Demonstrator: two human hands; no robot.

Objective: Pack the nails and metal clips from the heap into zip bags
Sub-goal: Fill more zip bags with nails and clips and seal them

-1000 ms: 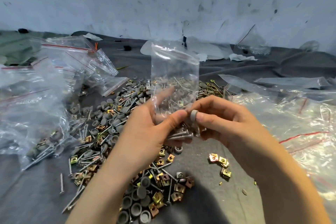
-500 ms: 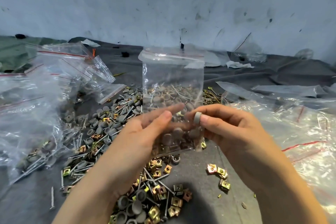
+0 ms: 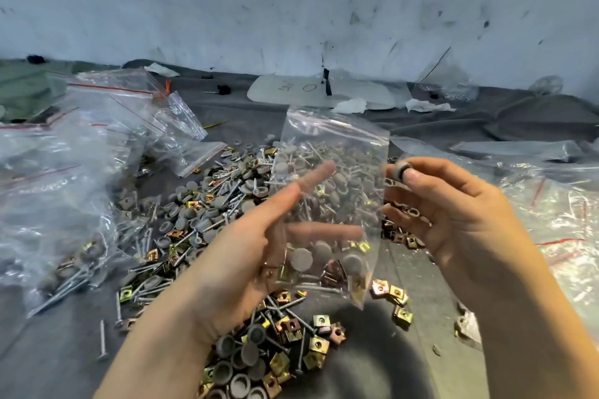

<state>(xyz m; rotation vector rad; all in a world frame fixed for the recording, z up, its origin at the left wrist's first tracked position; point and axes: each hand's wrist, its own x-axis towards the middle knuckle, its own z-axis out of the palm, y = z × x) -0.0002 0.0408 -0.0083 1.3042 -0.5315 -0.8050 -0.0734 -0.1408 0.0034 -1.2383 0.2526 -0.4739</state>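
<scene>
- head view, hands: the left hand (image 3: 246,253) holds a clear zip bag (image 3: 340,139) upright above the heap (image 3: 227,197). the thumb lies on the near face. the fingers show through the plastic on the far face, and the film is pinched between them.
- head view, bag contents: grey-capped nails (image 3: 299,261) and brass-coloured metal clips (image 3: 330,270) sit in the lower part of the bag. the seal strip is at the top; whether it is open or pressed closed cannot be told.
- head view, right hand (image 3: 453,220): it is just beside the bag's right edge, level with the bag's upper half. thumb and forefinger pinch a small grey-capped piece (image 3: 402,170). the other fingers are loosely curled. contact with the bag cannot be told.
- head view, supply: the heap of nails and clips lies on a grey cloth (image 3: 389,366), behind and below the bag, running down past the left forearm.
- a few loose clips (image 3: 393,293) lie apart from the heap, below the right wrist.
- head view, other containers: filled bags (image 3: 64,204) with red seal lines lie at the left, holding nails and clips.
- a bag pile (image 3: 551,204) lies at the right; its contents cannot be told.
</scene>
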